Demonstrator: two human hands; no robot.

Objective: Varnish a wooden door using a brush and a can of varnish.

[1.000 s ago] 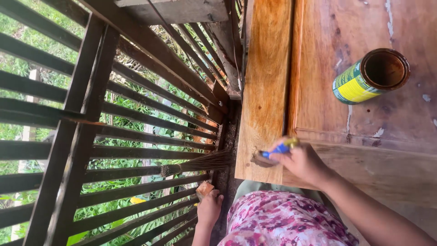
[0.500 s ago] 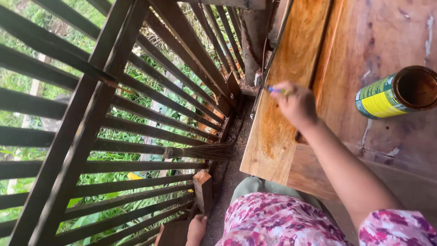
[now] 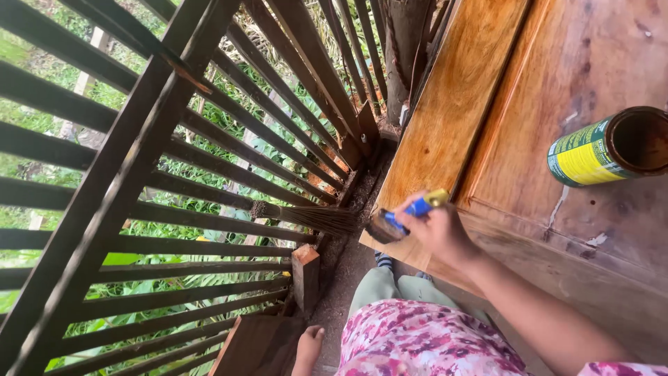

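Far left stands a dark slatted railing (image 3: 174, 209), greenery behind it. Low in the middle, the left hand (image 3: 306, 348) hangs with fingers loosely curled, holding nothing. Right of it, the paintbrush (image 3: 400, 219) lies slantwise, bristles pointing down-left over the glossy plank's (image 3: 452, 111) near end, its blue handle rising up-right. The right hand (image 3: 438, 230) grips that handle, forearm stretching down-right. Farthest right, an open can (image 3: 612, 146) rests on the wooden floor (image 3: 557, 230).
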